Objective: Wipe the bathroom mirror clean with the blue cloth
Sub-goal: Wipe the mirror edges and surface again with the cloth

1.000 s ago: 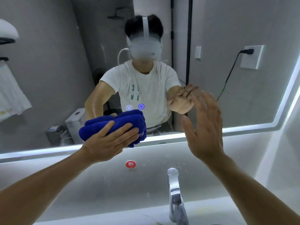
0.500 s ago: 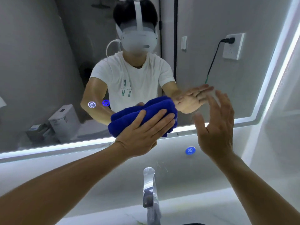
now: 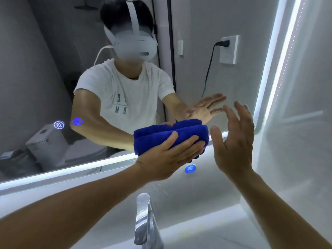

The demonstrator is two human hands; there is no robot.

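The bathroom mirror (image 3: 224,81) fills the upper part of the head view, with a lit strip along its bottom and right edges. My left hand (image 3: 167,159) presses a folded blue cloth (image 3: 170,134) flat against the mirror's lower edge, right of centre. My right hand (image 3: 233,141) is raised beside the cloth on its right, fingers spread, holding nothing, close to the glass near the mirror's lower right corner. The mirror reflects a person in a white T-shirt with a headset and both arms.
A chrome tap (image 3: 143,220) rises at the bottom centre over the white basin ledge. A blue round sticker (image 3: 190,168) sits on the wall under the mirror. Two lit touch icons (image 3: 68,123) glow on the glass at left. A side wall stands close on the right.
My left hand has slid the blue cloth rightward along the mirror's lower edge. My right hand has stayed raised and spread at the right.
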